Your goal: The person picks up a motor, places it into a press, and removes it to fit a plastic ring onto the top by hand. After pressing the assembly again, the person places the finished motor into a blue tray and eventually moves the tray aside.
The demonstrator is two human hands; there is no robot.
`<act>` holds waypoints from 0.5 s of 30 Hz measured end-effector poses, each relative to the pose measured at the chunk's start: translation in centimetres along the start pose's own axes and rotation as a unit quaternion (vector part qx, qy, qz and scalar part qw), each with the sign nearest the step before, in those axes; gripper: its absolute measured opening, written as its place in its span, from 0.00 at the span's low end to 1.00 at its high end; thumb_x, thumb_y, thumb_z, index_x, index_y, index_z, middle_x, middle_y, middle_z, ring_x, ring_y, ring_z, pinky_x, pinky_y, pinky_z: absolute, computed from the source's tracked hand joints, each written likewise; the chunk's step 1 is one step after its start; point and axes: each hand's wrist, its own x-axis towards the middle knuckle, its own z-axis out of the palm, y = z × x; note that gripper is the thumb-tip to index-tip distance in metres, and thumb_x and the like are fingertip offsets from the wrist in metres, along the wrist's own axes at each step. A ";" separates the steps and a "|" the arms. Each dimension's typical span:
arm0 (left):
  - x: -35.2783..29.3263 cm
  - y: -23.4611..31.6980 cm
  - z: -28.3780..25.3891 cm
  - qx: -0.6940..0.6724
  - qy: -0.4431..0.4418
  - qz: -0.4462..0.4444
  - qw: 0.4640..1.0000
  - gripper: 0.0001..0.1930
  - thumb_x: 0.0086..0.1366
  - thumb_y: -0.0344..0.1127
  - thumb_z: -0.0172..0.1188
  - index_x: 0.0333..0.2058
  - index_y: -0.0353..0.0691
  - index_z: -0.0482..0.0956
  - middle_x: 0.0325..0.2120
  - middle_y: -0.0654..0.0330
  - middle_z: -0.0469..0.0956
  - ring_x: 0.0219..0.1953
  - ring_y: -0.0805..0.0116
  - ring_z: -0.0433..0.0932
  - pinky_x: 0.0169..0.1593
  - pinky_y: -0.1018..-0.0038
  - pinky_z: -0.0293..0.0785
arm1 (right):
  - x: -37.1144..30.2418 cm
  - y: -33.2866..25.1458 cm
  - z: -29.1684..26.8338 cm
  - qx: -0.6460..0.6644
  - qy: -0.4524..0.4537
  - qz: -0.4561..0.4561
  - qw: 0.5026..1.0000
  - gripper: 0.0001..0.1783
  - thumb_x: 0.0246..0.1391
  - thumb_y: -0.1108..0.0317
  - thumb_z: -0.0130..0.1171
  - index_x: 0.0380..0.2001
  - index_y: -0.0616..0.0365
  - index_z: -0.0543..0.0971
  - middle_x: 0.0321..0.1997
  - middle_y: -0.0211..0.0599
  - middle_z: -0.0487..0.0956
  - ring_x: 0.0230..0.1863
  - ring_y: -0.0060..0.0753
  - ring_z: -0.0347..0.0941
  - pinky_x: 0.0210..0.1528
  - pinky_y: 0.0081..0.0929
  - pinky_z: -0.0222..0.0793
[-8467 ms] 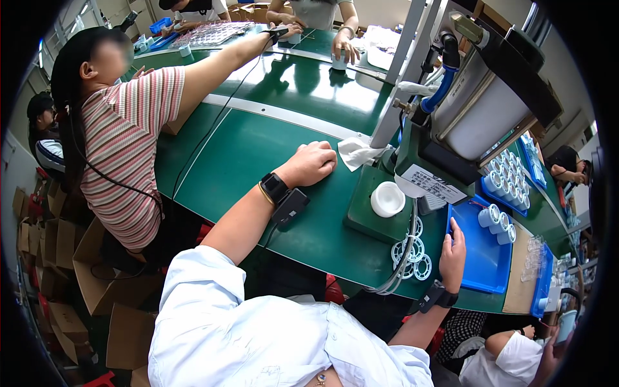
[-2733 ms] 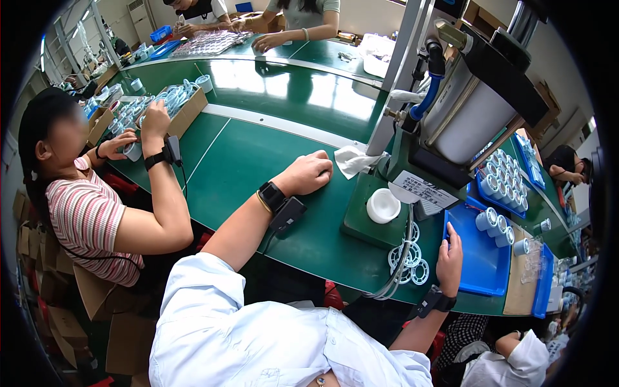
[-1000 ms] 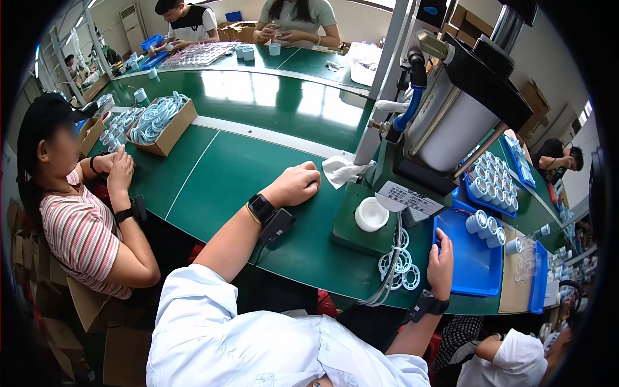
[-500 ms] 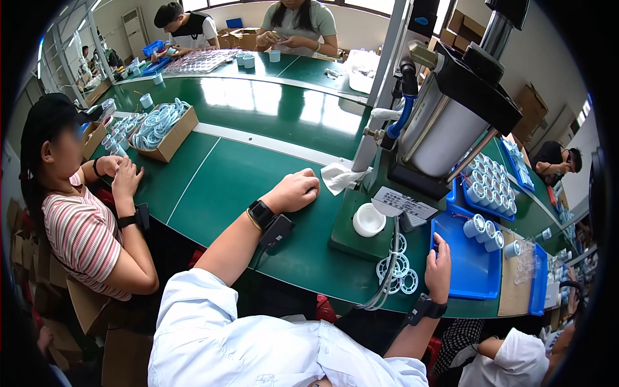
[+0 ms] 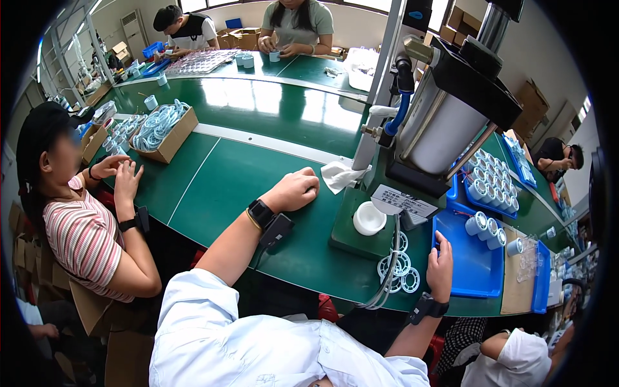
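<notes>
My left hand [image 5: 293, 190] rests on the green tabletop, fingers curled into a loose fist, and no object shows in it. My right hand [image 5: 440, 267] lies along the left edge of a blue tray [image 5: 474, 277], fingers fairly straight and apart, holding nothing. Between my hands stands a press [image 5: 429, 122] with a green base. A round white cup-shaped piece [image 5: 369, 218] sits on that base. Several pale blue rings [image 5: 394, 264] lie beside the base, partly behind grey cables, near my right hand.
Several white-and-blue cylinders [image 5: 487, 230] stand in the tray's far part. Another blue tray [image 5: 493, 184] behind is packed with them. At far left, a cardboard box [image 5: 169, 138] holds coiled pale blue tubing. A co-worker in a striped shirt [image 5: 87, 242] sits to my left; others work across the table.
My hands keep their places. The co-worker at left has leaned slightly, and the person across the table has lowered a hand to a cup. The view has shifted a little.
</notes>
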 end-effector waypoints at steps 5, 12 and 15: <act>0.0 0.3 -0.2 0.001 -0.003 -0.005 1.000 0.07 0.60 0.32 0.51 0.31 0.38 0.76 0.36 0.54 0.72 0.40 0.54 0.74 0.47 0.65 0.72 | 0.0 -0.1 0.0 0.003 0.000 0.001 1.000 0.24 0.59 0.73 0.42 0.59 0.67 0.68 0.58 0.52 0.70 0.59 0.48 0.66 0.64 0.35 0.60; -0.1 0.2 0.0 -0.005 0.002 -0.004 1.000 0.06 0.60 0.32 0.51 0.31 0.38 0.76 0.36 0.54 0.72 0.40 0.54 0.74 0.47 0.66 0.72 | 0.0 0.3 0.1 -0.001 0.004 -0.007 1.000 0.24 0.59 0.73 0.43 0.59 0.67 0.68 0.58 0.52 0.70 0.59 0.49 0.67 0.64 0.36 0.60; -0.8 0.3 -0.5 -0.019 0.014 -0.014 1.000 0.05 0.60 0.31 0.53 0.32 0.38 0.76 0.35 0.55 0.73 0.40 0.55 0.74 0.46 0.66 0.72 | 0.3 0.8 0.3 0.001 -0.004 -0.023 1.000 0.24 0.59 0.73 0.43 0.59 0.67 0.68 0.58 0.52 0.70 0.59 0.49 0.67 0.63 0.37 0.60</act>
